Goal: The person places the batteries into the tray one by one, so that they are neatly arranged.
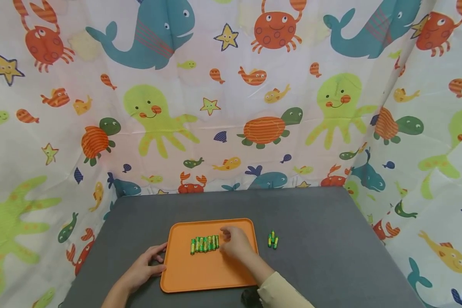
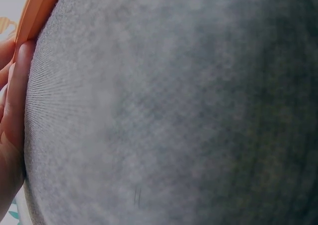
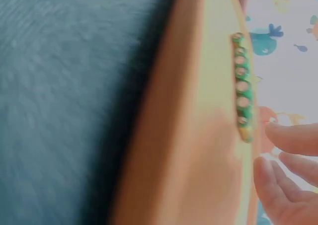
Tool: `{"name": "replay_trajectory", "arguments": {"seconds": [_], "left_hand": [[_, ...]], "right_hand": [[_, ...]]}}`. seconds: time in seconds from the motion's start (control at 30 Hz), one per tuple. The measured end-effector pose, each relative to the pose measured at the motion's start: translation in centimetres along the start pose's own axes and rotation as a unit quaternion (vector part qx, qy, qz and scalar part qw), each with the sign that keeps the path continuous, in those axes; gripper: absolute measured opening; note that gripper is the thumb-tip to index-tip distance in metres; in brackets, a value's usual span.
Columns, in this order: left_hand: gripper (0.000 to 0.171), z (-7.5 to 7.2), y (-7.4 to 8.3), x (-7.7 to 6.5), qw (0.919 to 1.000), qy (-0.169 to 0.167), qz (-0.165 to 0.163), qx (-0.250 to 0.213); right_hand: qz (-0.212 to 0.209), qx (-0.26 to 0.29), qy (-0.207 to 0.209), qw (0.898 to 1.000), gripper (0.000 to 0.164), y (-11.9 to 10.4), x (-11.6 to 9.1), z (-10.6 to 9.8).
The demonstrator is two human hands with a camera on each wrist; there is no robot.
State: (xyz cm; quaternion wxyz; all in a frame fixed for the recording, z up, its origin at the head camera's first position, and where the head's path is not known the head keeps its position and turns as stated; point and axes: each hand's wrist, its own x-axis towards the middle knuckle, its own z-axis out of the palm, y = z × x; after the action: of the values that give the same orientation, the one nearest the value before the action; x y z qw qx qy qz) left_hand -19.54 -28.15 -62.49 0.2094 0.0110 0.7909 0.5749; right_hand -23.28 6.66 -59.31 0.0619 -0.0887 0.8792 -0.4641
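Several green-and-yellow batteries (image 1: pixel 205 244) lie side by side in a row on an orange tray (image 1: pixel 200 276). At the right end of that row is my right hand (image 1: pixel 235 244), its fingers loosely bent over the tray. The right wrist view shows thumb and fingers (image 3: pixel 290 178) apart with nothing between them, close to the end of the battery row (image 3: pixel 242 86). My left hand (image 1: pixel 146 263) rests against the tray's left rim, thumb and fingertips spread along it. In the left wrist view the thumb (image 2: pixel 19 91) lies along the tray's outer edge (image 2: pixel 37 11).
A small group of loose batteries (image 1: pixel 272 240) is on the grey table (image 1: pixel 312 256), right of the tray. A curtain (image 1: pixel 223 162) printed with sea animals encloses the table at the back and sides. A dark object (image 1: pixel 251 297) shows by the right sleeve.
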Motion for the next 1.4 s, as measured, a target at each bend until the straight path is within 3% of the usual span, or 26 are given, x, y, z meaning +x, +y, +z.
{"name": "replay_trajectory", "arguments": {"seconds": [0.33, 0.7, 1.0, 1.2, 1.4], "left_hand": [[0.083, -0.3, 0.0, 0.1, 0.9999, -0.01, 0.012, -0.006], [0.083, -0.1, -0.6, -0.1, 0.9998, -0.011, 0.016, -0.008], [0.083, 0.0, -0.1, 0.1, 0.9999, -0.003, 0.011, -0.001], [0.083, 0.0, -0.1, 0.2, 1.0, -0.002, 0.009, -0.001], [0.084, 0.0, -0.2, 0.2, 1.0, 0.0, 0.006, -0.001]], "right_hand": [[-0.043, -0.008, 0.057, 0.997, 0.052, -0.8, -1.4, -4.5], [-0.048, -0.028, 0.111, 0.992, 0.05, -0.1, -3.2, -8.3], [0.0, -0.027, 0.147, 0.989, 0.05, 2.9, -4.2, -10.4], [0.055, -0.035, 0.148, 0.987, 0.057, 5.1, -4.8, -11.5], [0.077, -0.069, 0.143, 0.984, 0.068, 7.3, -5.2, -12.0]]}}
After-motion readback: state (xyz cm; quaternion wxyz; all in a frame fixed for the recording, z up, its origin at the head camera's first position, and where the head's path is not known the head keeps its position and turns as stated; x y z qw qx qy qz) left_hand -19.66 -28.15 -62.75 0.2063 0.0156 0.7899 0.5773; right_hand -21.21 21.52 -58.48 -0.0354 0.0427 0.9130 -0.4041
